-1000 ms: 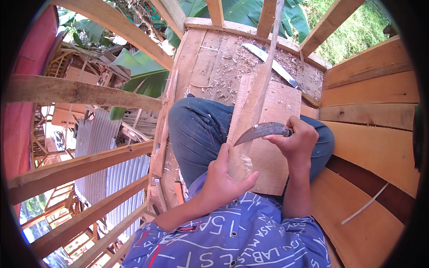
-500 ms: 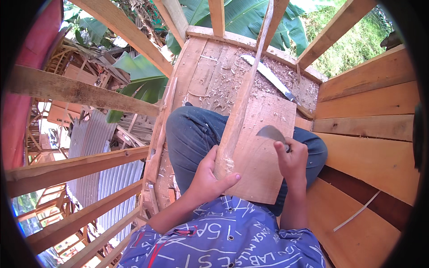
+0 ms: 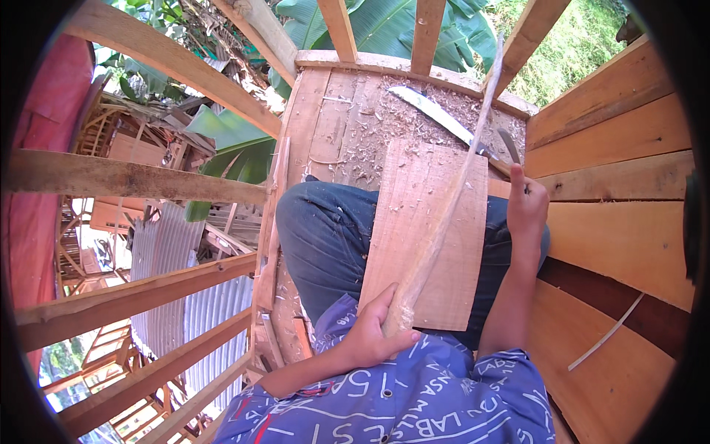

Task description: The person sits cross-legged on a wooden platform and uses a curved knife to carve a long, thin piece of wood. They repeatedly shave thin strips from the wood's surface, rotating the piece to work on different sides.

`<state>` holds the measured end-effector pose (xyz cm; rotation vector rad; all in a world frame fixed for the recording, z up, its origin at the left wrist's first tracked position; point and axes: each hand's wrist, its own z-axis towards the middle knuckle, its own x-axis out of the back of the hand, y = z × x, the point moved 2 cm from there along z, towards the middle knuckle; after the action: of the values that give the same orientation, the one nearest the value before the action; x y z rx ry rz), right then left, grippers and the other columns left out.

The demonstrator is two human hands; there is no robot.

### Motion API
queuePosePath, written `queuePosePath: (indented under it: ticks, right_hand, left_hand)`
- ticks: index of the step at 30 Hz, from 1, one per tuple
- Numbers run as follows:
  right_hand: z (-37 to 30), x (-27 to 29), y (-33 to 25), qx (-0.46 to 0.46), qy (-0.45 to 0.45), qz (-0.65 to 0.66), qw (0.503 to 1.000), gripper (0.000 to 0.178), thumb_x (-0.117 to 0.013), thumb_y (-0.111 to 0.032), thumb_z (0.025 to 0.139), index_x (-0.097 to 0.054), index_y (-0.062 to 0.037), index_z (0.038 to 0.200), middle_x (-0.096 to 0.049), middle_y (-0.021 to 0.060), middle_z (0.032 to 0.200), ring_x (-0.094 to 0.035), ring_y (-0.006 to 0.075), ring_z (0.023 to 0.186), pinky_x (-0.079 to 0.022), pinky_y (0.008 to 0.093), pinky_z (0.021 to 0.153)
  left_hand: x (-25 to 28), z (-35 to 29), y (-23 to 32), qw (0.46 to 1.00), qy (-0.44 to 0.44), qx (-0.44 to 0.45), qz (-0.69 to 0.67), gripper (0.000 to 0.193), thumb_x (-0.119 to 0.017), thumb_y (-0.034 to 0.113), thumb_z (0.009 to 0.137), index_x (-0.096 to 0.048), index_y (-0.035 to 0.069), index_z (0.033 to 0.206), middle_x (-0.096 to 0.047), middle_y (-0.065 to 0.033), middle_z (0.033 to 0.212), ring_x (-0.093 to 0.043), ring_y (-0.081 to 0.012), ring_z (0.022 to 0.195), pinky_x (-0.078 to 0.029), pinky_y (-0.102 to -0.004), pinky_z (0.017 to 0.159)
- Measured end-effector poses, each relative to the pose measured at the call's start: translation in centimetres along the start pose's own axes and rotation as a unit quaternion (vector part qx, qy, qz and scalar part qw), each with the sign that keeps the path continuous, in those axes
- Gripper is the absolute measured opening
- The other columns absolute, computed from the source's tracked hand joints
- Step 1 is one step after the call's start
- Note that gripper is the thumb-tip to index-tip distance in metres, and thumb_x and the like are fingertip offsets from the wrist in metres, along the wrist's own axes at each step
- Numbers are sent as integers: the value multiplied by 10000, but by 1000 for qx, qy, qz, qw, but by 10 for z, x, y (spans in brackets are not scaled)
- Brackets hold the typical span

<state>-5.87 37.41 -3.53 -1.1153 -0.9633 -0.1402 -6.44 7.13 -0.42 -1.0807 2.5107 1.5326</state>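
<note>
My left hand (image 3: pixel 379 333) is wrapped around the thick near end of a long, pale wooden stick (image 3: pixel 446 214), close to my shirt. From there the stick slants away to the right over a flat wooden board (image 3: pixel 399 203) on my lap, and its thin tip reaches the far rail. In my right hand (image 3: pixel 527 209) is a short knife (image 3: pixel 510 145) with a curved dark blade pointing away from me. The fist hides most of its handle. The blade is to the right of the stick, apart from it.
Wood shavings (image 3: pixel 373 148) litter the plank floor, where a machete (image 3: pixel 436 112) lies beyond the board. A plank wall (image 3: pixel 617 244) closes the right side, with a thin pale strip (image 3: pixel 606 331) against it. Wooden rails (image 3: pixel 148 177) run along the left and far sides.
The stick's far end has swung right, and its thick end has come nearer my body with my left hand. My right hand has moved away from me and rightward, still gripping the knife.
</note>
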Motion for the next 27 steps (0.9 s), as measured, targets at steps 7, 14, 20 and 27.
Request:
queuePosePath:
  ticks: [7,14,20,27]
  right_hand:
    - [-92,-2,-57,177,-204,-20,963,643,-691,-655,651,-569,-29,572,-515,161,507,-569,333,501,-423,396,465]
    - [-37,-12,-33,158,-17,-125,979,723,-647,-702,672,-521,-1,554,-447,126,451,-512,265,431,-401,398,463]
    - [-7,16,4,0,-15,66,998,678,-526,-589,863,-440,24,585,-352,72,483,-359,149,485,-294,371,467]
    - [-95,10,-66,170,-191,-12,967,704,-661,-703,646,-516,-20,562,-469,153,493,-536,363,506,-401,399,463]
  left_hand:
    - [13,15,6,989,49,-88,-110,529,-718,359,749,-393,64,1043,-361,27,632,-384,-58,521,-310,-212,456]
    - [-13,-5,-2,997,22,-40,-62,721,-720,364,758,-346,14,1266,-397,16,700,-377,-54,551,-312,-210,484]
    - [4,0,-7,996,-13,-39,-81,659,-672,264,793,-314,-14,1272,-470,-26,854,-457,-89,752,-378,-224,677]
    - [17,10,6,994,-42,-37,-92,591,-632,304,814,-363,8,1249,-442,3,731,-415,-66,603,-367,-213,558]
